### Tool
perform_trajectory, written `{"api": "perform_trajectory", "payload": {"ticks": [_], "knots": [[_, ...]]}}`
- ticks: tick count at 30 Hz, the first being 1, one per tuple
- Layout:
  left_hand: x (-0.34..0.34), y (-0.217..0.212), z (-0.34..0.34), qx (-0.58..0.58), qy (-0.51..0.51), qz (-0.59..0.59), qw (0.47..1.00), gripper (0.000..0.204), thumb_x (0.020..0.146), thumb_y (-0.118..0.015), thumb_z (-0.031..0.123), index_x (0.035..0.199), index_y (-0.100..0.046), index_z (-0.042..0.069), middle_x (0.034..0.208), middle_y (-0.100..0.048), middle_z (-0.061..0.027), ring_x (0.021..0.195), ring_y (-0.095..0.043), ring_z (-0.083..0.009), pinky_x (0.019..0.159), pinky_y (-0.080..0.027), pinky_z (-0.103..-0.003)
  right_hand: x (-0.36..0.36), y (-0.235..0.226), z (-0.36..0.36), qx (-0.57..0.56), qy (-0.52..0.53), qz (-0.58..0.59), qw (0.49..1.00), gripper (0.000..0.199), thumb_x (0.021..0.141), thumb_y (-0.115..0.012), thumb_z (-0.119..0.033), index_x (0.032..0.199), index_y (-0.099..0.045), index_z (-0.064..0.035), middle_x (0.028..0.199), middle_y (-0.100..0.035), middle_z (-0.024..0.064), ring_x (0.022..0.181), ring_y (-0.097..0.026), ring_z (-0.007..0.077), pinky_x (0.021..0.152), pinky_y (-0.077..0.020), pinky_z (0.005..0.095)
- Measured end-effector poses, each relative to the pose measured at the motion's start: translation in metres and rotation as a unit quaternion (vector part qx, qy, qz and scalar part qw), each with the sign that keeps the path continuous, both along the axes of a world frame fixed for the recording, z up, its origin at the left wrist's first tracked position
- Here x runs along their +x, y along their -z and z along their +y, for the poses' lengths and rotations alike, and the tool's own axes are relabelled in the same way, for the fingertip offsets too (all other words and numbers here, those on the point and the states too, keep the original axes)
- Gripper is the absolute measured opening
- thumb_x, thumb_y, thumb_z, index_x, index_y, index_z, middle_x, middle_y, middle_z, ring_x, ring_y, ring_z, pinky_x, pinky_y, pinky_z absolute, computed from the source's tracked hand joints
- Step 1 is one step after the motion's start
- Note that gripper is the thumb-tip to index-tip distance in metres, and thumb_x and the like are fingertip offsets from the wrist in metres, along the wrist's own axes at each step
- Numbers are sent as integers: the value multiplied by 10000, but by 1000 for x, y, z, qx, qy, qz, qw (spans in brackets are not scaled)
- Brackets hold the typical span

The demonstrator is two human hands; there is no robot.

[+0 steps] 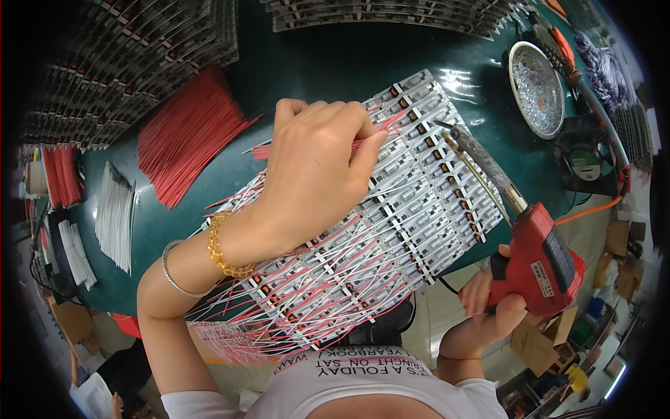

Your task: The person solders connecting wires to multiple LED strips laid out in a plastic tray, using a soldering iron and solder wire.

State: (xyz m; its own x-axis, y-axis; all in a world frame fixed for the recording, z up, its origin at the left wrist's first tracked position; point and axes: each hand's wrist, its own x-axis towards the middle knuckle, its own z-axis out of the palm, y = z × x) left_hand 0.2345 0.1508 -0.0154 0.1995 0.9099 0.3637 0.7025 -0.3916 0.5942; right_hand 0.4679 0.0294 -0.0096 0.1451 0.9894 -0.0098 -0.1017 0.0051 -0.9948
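A dark green table (pixel 391 66) fills most of the view, its glossy top catching bright overhead light as white glare at the far right. Beyond its near edge lies a pale tiled floor (pixel 447 314). On the floor at the near right stand several brown cardboard boxes (pixel 541 342), with more boxes (pixel 624 255) further right. Another cardboard box (pixel 70 320) sits on the floor at the near left, below the table's edge.

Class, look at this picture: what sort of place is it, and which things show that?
Probably an electronics assembly workshop. A red soldering gun in the right hand points at a panel of small circuit boards, and bundles of cut red wires lie on the green bench.
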Motion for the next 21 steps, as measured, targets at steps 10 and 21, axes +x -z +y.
{"api": "perform_trajectory", "payload": {"ticks": [10,21], "knots": [[1,9,-1,40,6,18,999,159,779,-671,90,674,-556,55,615,-535,-43,584,-487,-215,700,-344,-338,-6,3,2,-32,-32,-42,998,777,815,-585,-555,1147,-388,119,461,-415,-5,353,-401,98,383,-354,228],[3,12,-1,71,5,30,997,163,769,-673,81,673,-543,61,606,-524,-38,575,-483,-213,667,-344,-341,1,15,-5,-9,-38,-91,995,709,815,-623,-500,1114,-423,111,475,-430,1,364,-421,97,384,-356,231]]}}
